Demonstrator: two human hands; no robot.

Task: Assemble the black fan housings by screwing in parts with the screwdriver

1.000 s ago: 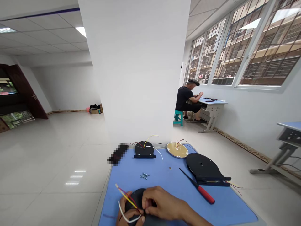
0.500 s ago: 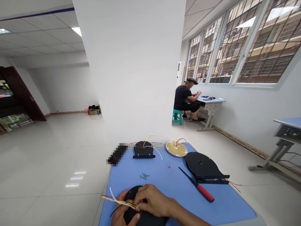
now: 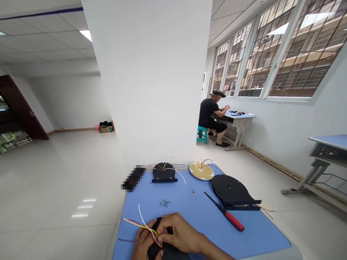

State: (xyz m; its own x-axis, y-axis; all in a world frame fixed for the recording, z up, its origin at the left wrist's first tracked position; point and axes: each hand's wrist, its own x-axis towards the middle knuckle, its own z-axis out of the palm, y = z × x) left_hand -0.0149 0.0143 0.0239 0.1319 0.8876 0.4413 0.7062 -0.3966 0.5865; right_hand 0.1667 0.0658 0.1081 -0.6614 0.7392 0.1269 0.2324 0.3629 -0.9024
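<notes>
Bright tiled room, a white pillar [image 3: 148,83] dead ahead, a blue counter [image 3: 189,202] under me. One view, from my head. My left hand [image 3: 143,245] cradles the black disc [image 3: 162,249] at the counter's near edge; my right hand [image 3: 177,234] has its grip closed, pinching the wires [image 3: 141,224] where they leave the disc. Loose screws [image 3: 164,203] lie just beyond, a red-handled screwdriver [image 3: 226,216] to the right, more discs further back. A person [image 3: 210,113] sits at a far desk by the windows.

Risk, as I judge it: pulling hard here could tear a wire from its joint, and the disc sits close enough to the edge to slip off.

Against half a second ago, the white wire now stands upward and the yellow fans further left.
</notes>
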